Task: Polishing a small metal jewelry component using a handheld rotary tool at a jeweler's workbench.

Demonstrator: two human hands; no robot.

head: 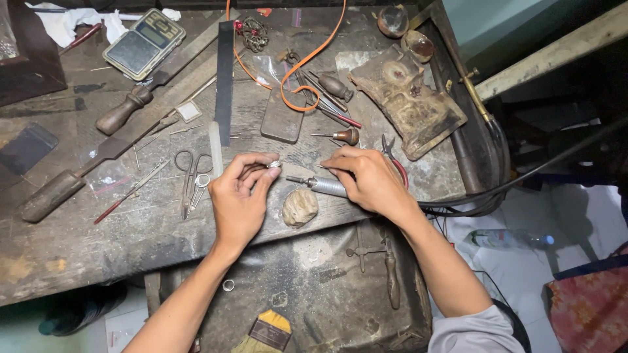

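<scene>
Head view is showing the left hand (pixel 239 199) pinching a small silver ring (pixel 274 165) between thumb and forefinger, the other fingers curling loosely. Just to its right, the right hand (pixel 367 180) is closing around a metal rotary handpiece (pixel 320 185), its tip pointing toward the ring. A tan lump (pixel 299 207) is lying below, between both hands, and scissors (pixel 191 176) are resting left of the left hand.
</scene>
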